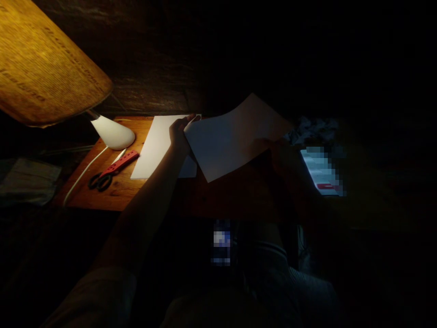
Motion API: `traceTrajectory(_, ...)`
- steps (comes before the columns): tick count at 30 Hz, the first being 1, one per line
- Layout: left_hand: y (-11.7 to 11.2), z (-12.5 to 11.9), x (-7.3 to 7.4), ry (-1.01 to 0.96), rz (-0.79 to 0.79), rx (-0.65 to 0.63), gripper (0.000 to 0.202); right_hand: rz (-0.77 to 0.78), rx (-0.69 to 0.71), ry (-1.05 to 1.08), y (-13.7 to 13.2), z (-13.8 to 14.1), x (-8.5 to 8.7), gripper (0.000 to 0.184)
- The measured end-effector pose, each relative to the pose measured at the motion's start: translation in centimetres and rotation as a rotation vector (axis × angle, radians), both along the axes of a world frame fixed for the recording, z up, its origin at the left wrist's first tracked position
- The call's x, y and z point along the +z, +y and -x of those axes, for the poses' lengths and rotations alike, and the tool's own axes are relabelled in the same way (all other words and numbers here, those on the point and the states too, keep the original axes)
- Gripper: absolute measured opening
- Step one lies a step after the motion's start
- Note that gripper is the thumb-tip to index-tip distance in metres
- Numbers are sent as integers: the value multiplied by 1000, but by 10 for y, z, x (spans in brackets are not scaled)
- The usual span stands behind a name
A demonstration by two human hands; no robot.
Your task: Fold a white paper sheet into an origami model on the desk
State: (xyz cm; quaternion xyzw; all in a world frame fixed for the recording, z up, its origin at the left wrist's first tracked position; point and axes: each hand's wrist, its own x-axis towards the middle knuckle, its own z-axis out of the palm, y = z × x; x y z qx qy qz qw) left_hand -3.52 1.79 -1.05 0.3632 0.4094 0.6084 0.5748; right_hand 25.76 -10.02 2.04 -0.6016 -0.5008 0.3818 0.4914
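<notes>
Head cam shot, pretty dim, with most of the light coming from the upper left. The person's left grip (179, 136) is pressed together, pinching the upper left edge of a large white rectangular sheet of paper (232, 136). That sheet is lifted and tilted above an orange-brown wooden counter (116, 196). The right grip (283, 157) sits in deep shadow right by the sheet's lower right edge, and it's honestly too dark to tell if it's spread or pinching.

Under the left wrist, a second white rectangular sheet of paper (155, 146) lies flat on the counter, partly beneath the raised one. Just left of it are black-handled scissors with a red blade sleeve (109, 171) and a smooth white cone-shaped lamp (112, 133), with a white cord (82, 175) running off the counter's near edge. A big tan printed lampshade (41, 64) hangs over the top left corner. Off the counter's left side there's a pale folded cloth (29, 180). Over on the right is a crumpled dark cloth (312, 130), next to a bright white and red object (321, 171) that's pixelated out, so no idea what it is. Another pixelated blue-white object (221, 241) shows low in the frame, also unreadable.
</notes>
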Motion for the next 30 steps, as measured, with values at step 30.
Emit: traceTrajectory(30, 5, 2, -3, -8, -26, -12, 29, 2, -18, 72, 13, 1, -15, 20)
